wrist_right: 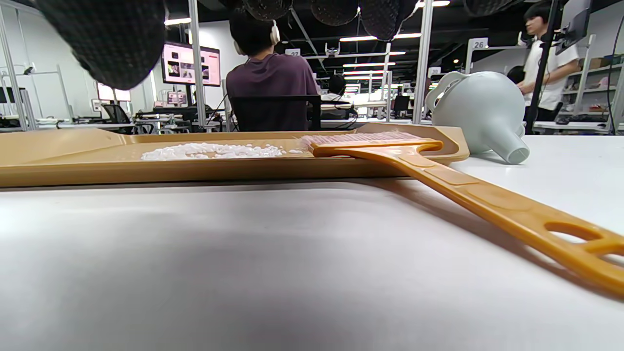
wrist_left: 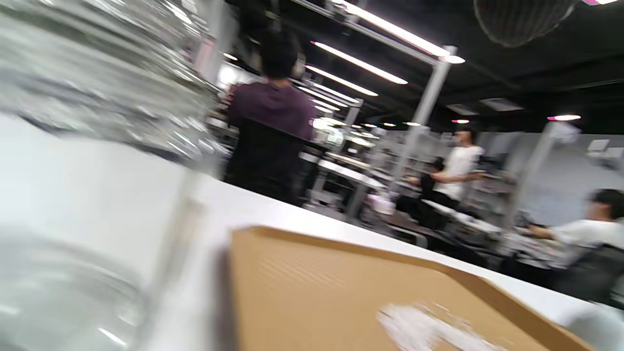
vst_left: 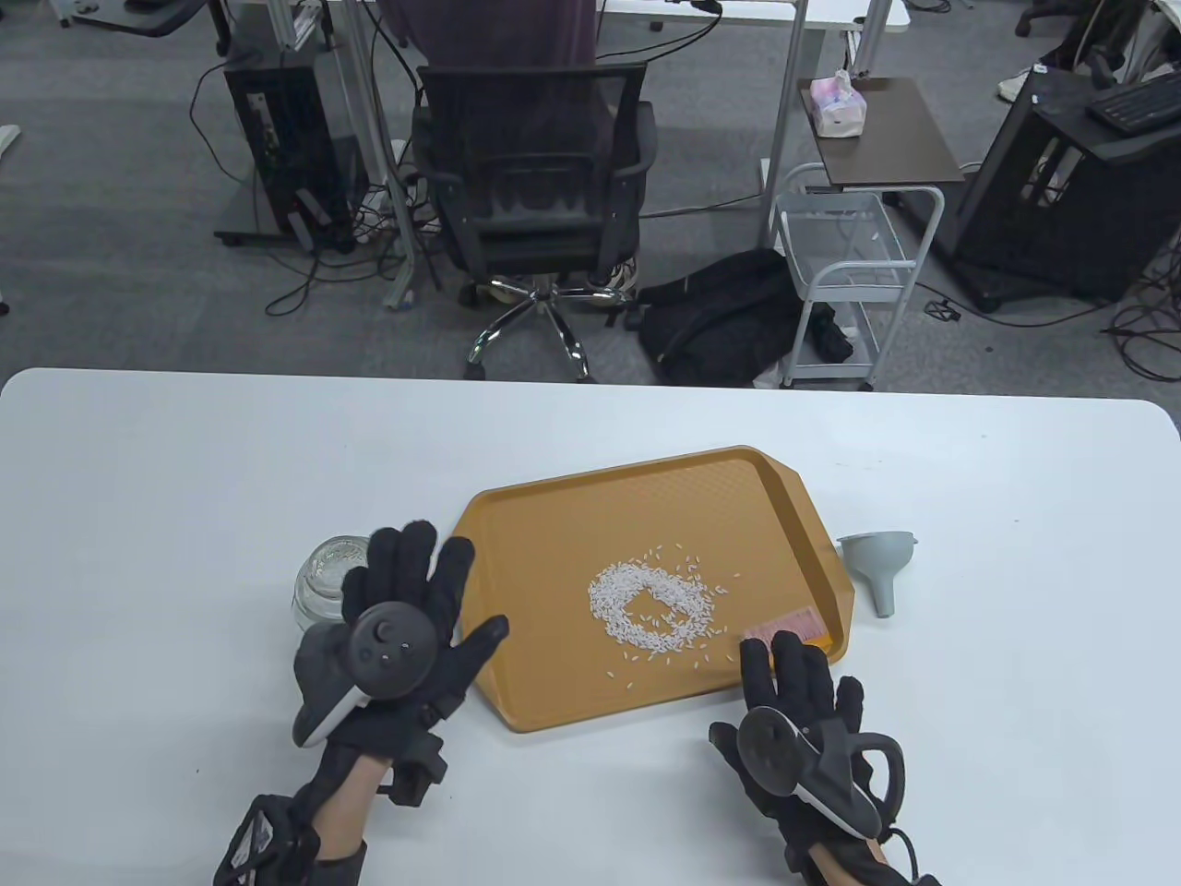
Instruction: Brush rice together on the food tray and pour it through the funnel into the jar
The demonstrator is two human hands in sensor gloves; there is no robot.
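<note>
Black-gloved, the left hand (vst_left: 399, 620) hovers with its fingers spread and straight, holding nothing; it sits over the near side of the glass jar (vst_left: 323, 581) and its thumb reaches toward the left rim of the food tray (vst_left: 517, 544). The right hand (vst_left: 801, 712) lies just off the tray's near right corner, fingers extended and relaxed, gripping nothing; in the table view it covers the handle of the orange brush (wrist_right: 468, 195), whose pink bristled head (vst_left: 786, 628) rests inside that corner of the tray. The right wrist view shows the brush's handle slanting from the tray rim down onto the white table (vst_left: 184, 461), with the fingertips (wrist_right: 336, 9) hanging above it, apart from it. Rice (vst_left: 650, 604) lies in a loose ring near the middle of the tray, with stray grains around it. A grey funnel (vst_left: 876, 563) lies on its side on the table just beside the tray's right edge, its spout toward the person. The jar stands upright just left of the tray.
</note>
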